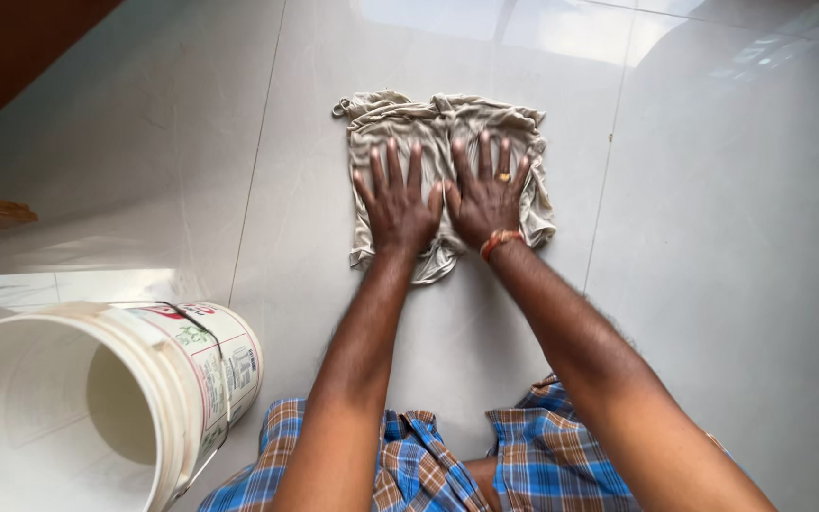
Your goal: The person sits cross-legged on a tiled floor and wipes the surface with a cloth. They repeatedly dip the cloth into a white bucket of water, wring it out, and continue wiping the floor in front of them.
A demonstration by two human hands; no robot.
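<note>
Both hands flat, fingers spread, on beige cloth (pixel 447 128): left hand (pixel 397 204) and right hand (pixel 487 194) touching side by side, equally near. Cloth's long axis runs left-right, beyond white bucket (pixel 191 379) on tiled floor (pixel 713 237).

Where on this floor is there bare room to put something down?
Bare tile lies right of the cloth, and left of it above the white bucket. It is crowded where the left hand and right hand press the cloth.
</note>
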